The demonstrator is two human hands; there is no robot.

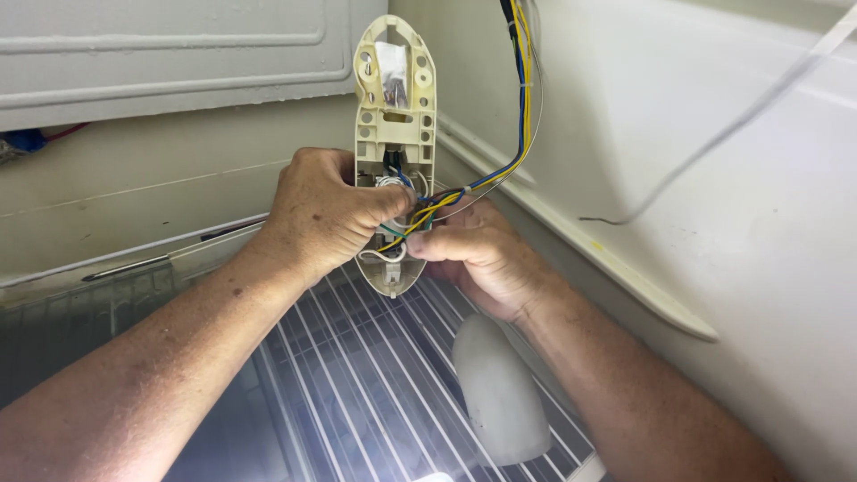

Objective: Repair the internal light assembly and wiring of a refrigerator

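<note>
A: Item held?
B: Cream plastic lamp housing (394, 134), upright, gripped by left hand (326, 214), fingers clenched round its middle.
A: Right hand (478, 254)?
B: Pinching the coloured wire bundle (446, 198) just beside those fingers. Frosted lamp cover (500, 388) below, on wire shelf (357, 375).

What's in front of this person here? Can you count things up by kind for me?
Hands: 2, left and right, both on the housing
Cream plastic housing: 1
Wire bundle (blue, yellow, others): 1
White oval cover: 1
Wire shelf: 1
Loose white wire: 1
Total: 7
</note>
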